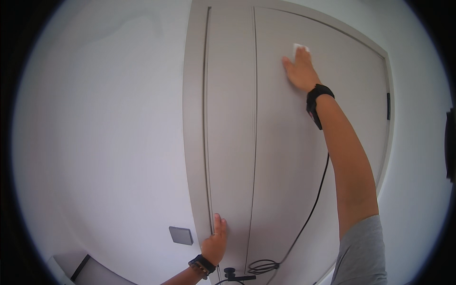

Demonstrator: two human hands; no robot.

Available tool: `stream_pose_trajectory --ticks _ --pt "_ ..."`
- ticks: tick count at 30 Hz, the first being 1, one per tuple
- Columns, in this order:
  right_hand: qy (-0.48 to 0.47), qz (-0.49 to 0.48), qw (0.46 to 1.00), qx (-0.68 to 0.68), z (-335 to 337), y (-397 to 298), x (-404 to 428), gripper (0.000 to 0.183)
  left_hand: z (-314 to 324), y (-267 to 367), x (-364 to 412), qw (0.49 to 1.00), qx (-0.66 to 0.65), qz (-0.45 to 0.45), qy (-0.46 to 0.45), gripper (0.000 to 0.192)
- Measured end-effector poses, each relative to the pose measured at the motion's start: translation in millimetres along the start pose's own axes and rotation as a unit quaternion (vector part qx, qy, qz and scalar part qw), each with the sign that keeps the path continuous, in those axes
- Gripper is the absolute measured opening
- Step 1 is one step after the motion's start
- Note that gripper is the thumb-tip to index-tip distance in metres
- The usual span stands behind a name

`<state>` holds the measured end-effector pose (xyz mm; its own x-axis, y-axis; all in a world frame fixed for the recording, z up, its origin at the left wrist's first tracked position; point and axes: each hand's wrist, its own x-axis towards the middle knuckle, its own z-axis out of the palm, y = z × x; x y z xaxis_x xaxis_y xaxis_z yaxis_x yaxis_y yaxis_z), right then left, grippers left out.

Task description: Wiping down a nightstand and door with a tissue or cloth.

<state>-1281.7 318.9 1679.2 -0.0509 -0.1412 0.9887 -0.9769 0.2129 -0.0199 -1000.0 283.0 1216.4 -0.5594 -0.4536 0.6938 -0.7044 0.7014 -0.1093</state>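
A closed grey door with vertical grooves fills the middle of the view. High on its wide panel, my right hand presses a small white cloth or tissue against the surface, with the fingers over it and the thumb spread away. A black strapped device is on that wrist. My left hand rests low on the door's left edge beside the frame, two fingers pointing up, holding nothing that I can see. It wears a ring and a dark wristband.
Below my left hand is a black door lever. A black cable hangs from my right arm, with a coiled bundle near the lever. The door frame borders a white wall bearing a grey switch plate. A black hinge is at right.
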Motion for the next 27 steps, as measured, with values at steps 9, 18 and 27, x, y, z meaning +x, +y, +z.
stream_pose_trajectory --ticks 9,18,27 --pt "-0.04 -0.286 0.957 0.026 16.6 -157.1 11.2 0.056 -16.7 4.5 0.5 0.999 0.028 0.02 -0.042 0.066" --pt "0.028 -0.097 0.993 -0.061 -5.6 -74.3 66.3 0.063 -11.2 -3.9 -2.4 0.999 0.022 0.046 -0.001 0.055" --pt "0.004 -0.234 0.972 0.024 19.5 -167.6 47.5 0.061 -11.3 -11.5 -1.9 0.997 -0.004 0.067 0.028 0.051"
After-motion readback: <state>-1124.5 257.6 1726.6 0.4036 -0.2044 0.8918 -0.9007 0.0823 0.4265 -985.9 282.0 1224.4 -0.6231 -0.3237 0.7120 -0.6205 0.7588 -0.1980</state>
